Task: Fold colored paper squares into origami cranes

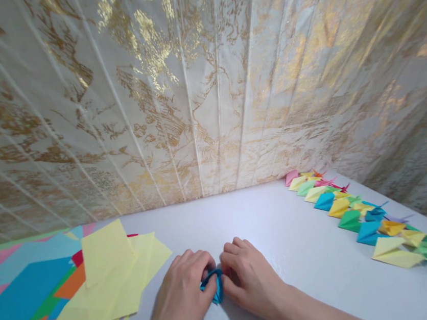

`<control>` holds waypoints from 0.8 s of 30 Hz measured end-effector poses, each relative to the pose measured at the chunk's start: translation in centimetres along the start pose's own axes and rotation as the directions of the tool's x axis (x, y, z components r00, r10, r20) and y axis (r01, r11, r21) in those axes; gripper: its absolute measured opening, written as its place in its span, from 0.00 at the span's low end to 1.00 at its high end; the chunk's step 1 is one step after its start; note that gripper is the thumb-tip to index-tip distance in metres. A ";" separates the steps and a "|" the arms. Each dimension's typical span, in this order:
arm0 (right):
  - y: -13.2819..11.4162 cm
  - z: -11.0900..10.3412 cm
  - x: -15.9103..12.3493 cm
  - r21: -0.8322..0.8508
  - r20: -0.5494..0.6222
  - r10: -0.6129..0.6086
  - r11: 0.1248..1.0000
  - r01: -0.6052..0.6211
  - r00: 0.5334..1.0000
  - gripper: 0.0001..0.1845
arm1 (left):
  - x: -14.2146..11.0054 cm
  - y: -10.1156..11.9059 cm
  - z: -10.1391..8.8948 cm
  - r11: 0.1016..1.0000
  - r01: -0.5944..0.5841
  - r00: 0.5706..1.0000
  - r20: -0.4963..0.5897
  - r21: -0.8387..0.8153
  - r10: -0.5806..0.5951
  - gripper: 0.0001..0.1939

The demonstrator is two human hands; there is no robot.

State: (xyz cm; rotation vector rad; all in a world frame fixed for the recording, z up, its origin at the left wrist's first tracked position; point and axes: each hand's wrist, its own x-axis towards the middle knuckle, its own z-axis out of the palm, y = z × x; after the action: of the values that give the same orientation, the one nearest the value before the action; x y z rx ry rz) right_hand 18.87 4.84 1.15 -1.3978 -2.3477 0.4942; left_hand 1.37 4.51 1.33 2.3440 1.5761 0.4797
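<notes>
Low in the middle of the head view, a small folded piece of blue paper [217, 289] is pinched between my two hands, just over the white table. My left hand [188, 291] is closed on its left side, thumb in front and fingers curled behind. From the right, my right hand [250, 279] grips the other edge with thumb and bent fingers. Parts of the folded paper are covered by my fingers, so its full shape is hidden.
Loose coloured paper sheets overlap at the left, with pale yellow sheets [111, 274] on top. Rows of folded paper cranes [368, 232] line the right edge of the white table [213, 221]. A gold-patterned curtain [192, 106] hangs behind the table.
</notes>
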 end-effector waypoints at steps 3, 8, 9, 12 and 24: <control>0.0 -0.1 0.3 0.035 -0.023 0.019 0.999 -0.018 1.000 0.07 | 0.0 0.2 0.2 0.999 0.033 0.999 -0.017 -0.004 -0.033 0.09; -0.1 0.1 0.8 -0.008 -0.027 0.024 1.000 -0.024 0.999 0.05 | -0.1 0.2 0.3 0.999 0.027 1.000 -0.017 0.037 -0.027 0.07; -0.1 0.2 0.8 -0.027 -0.022 0.023 0.999 -0.024 0.999 0.05 | -0.1 0.2 0.3 0.998 0.019 1.000 -0.016 0.051 -0.018 0.07; 0.0 0.3 0.8 -0.080 -0.017 0.006 0.997 -0.007 1.000 0.05 | -0.2 0.3 0.2 0.997 -0.010 1.000 0.001 0.082 0.010 0.06; -0.2 -0.3 0.2 -0.109 -0.003 -0.114 0.988 0.113 0.993 0.04 | -0.1 1.1 0.1 0.985 -0.002 0.998 -0.058 0.170 0.012 0.11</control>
State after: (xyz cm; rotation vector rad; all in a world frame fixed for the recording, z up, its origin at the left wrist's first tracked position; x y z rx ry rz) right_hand 18.75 4.96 1.58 -1.2989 -2.4625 0.3318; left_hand 2.32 3.99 1.70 2.4821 1.6985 0.4353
